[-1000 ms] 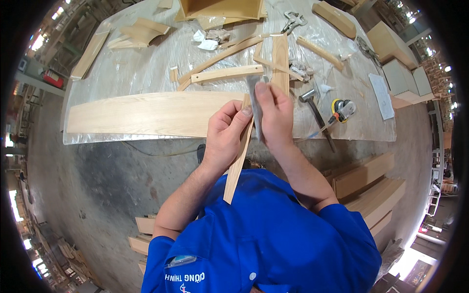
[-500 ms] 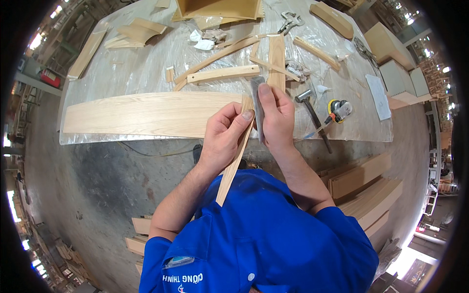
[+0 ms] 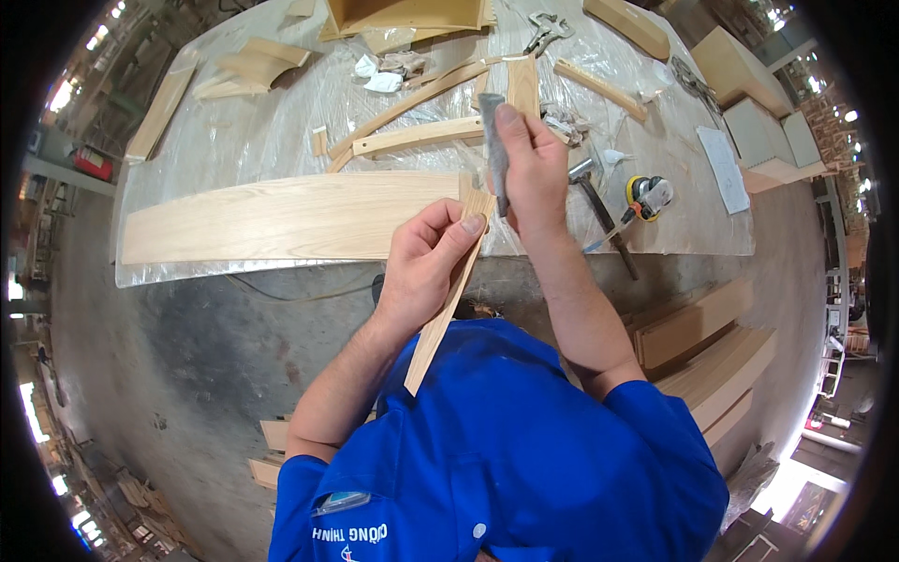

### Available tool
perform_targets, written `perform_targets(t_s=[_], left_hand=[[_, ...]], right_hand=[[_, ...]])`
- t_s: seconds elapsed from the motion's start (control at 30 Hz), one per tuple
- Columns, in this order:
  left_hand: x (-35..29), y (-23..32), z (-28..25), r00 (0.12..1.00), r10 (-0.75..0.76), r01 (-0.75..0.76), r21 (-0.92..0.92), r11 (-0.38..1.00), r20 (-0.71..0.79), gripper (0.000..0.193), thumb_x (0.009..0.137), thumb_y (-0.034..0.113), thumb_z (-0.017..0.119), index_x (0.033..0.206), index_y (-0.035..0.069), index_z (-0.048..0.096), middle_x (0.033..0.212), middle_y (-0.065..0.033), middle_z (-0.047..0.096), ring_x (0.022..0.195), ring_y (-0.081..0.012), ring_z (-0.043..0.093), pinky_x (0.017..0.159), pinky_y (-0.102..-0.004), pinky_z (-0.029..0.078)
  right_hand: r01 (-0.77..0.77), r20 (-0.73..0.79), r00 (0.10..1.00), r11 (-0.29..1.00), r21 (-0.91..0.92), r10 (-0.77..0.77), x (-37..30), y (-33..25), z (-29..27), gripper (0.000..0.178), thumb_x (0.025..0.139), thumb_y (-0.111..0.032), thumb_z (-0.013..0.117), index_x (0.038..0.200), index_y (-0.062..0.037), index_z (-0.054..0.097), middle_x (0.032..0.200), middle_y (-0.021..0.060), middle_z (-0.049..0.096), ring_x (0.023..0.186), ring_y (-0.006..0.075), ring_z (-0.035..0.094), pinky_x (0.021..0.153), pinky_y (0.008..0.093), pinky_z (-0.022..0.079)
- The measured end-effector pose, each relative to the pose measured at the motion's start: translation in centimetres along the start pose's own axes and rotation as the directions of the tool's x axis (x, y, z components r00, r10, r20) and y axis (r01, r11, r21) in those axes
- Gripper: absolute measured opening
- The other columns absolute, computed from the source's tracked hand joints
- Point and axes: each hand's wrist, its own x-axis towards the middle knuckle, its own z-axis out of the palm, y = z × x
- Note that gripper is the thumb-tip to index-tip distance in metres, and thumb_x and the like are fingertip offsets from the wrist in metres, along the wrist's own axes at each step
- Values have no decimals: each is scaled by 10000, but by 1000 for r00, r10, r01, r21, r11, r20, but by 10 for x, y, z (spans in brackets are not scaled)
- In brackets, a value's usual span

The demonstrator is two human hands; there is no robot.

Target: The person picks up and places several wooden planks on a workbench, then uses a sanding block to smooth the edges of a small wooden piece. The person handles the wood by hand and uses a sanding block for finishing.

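My left hand point(image 3: 420, 267) grips a narrow, pale wooden strip point(image 3: 431, 348), thumb on top near its upper end. The strip slants down toward my chest. My right hand point(image 3: 537, 178) is closed on a folded grey piece of sandpaper point(image 3: 493, 140), thumb pressed on its side. The sandpaper stands just above and right of the strip's upper end, its lower part close to it; contact cannot be made out. Beyond my left hand, a wide, curved-edge wooden panel point(image 3: 272, 217) lies along the table's near edge.
On the plastic-covered table point(image 3: 272, 131) lie a hammer point(image 3: 604, 217), an orbital sander point(image 3: 648, 199), a locking clamp point(image 3: 545, 34), a drilled wooden rail point(image 3: 417, 139) and a paper sheet point(image 3: 723, 169). Stacked boards point(image 3: 716, 375) sit low on the right.
My right hand has moved up and away with the sandpaper, baring the strip's upper end. My left hand and the strip have hardly shifted.
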Motion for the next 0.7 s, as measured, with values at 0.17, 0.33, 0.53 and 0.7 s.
perform_targets(t_s=[0.17,0.33,0.53,0.7], left_hand=[[-6,-2,-3,999,23,-25,-39,999,-40,188,1065,202,595,1000,27,617,722,33,567,566,-38,470,507,-217,366],[-8,-12,-6,995,95,-95,67,993,-8,175,1069,167,597,1018,2,628,876,36,612,808,-15,511,708,-205,437],[-11,-14,-3,985,166,-159,115,980,-54,168,1070,165,587,1015,10,620,873,34,604,810,-18,505,708,-210,431],[-15,-12,-2,992,125,-125,108,986,10,166,1068,162,585,1000,14,612,855,41,599,805,-15,498,709,-205,424]], right_hand=[[-30,91,995,1000,0,30,-41,-5,-6,348,1058,-279,616,802,-42,607,710,-87,503,674,10,396,567,226,319],[71,-25,997,989,-133,-75,-6,4,1,349,1050,-284,629,811,-31,640,688,-89,497,663,7,391,558,225,317],[-32,63,997,999,-8,33,-34,-10,-13,320,1055,-275,623,838,-40,636,713,-96,506,661,6,395,561,217,316],[9,67,998,996,-93,-3,-16,4,-1,329,1036,-271,655,797,-49,615,700,-74,518,654,13,408,559,225,324]])
